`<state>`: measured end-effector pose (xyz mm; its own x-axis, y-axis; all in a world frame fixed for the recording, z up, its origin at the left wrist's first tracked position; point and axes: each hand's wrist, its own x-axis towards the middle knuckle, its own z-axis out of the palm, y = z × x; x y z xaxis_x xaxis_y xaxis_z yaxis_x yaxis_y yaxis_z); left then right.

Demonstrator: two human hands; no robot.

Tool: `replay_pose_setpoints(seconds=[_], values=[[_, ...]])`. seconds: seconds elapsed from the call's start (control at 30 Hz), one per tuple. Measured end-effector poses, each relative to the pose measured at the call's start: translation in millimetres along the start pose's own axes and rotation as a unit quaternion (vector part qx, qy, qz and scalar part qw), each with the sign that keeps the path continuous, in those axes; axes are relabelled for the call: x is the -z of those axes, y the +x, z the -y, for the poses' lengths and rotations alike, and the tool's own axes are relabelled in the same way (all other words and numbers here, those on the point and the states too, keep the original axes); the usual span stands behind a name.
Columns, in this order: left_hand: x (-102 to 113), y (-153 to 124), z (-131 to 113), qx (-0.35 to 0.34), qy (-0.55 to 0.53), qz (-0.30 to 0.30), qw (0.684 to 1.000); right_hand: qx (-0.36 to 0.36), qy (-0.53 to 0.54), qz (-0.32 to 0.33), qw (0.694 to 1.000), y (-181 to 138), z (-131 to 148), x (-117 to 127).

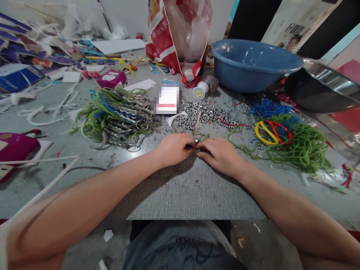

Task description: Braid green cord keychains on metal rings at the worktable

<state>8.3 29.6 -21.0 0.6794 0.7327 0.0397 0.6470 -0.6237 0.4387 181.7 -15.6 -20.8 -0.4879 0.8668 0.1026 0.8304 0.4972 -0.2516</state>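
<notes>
Where the left hand [176,150] meets the right hand [221,154]: a bit of green cord [196,151] sits between the fingers, near the middle of the surface [197,195]; a small metal piece [196,141] shows just above the pinch, though whether cord runs through it is hidden.
Metal piece: it could drop, I judge, if either pinch slackens, and among the loose nuts [194,112] just beyond, it would be hard to pick out again.
Green cord: an uneven tug might set a loop or knot crooked, since the work is tiny and mostly covered.
Green heap [300,146]: strands trailing from it toward the nuts could snag on the scissors [272,131] if pulled hastily.
Wooden stick [198,122]: a forward nudge might push it into the nuts.
Left forearm: slants in over the surface, knuckles up; its fingers curl inward, closed to a narrow pinch, apparently on the cord.
Right forearm: slants in from the other side; thumb and fingers pinch the same cord, tips almost touching the left's.
</notes>
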Motion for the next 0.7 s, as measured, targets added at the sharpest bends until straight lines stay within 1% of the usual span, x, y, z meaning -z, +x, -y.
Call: replay_pose_setpoints(seconds=[0.2,0.33,0.4,0.47,0.53,0.6,0.7], values=[[6.2,-3.8,-5.3,-0.018,0.042,0.047,0.998,-0.047,0.023,0.015,0.999,1.3,2.8,3.6],[4.7,-4.3,-3.6,-0.007,0.042,0.045,0.998,-0.065,0.037,0.018,0.997,2.0,3.3,3.4],[4.5,-3.4,-2.4,0.002,0.035,0.050,0.998,-0.070,0.040,0.011,0.997,1.5,2.8,2.5],[5.4,-2.4,-2.2,0.007,0.029,0.059,0.998,-0.070,0.039,-0.009,0.997,0.2,1.6,1.3],[6.7,-1.9,-2.7,0.012,0.024,0.062,0.998,-0.045,0.027,-0.037,0.998,-1.6,-0.1,0.5],[7.4,-2.0,-3.4,0.016,0.023,0.061,0.998,-0.001,-0.001,-0.058,0.998,-3.4,-1.3,0.5],[6.4,-2.3,-3.9,0.016,0.021,0.058,0.998,0.056,-0.053,-0.064,0.995,-5.3,-0.8,1.9]])
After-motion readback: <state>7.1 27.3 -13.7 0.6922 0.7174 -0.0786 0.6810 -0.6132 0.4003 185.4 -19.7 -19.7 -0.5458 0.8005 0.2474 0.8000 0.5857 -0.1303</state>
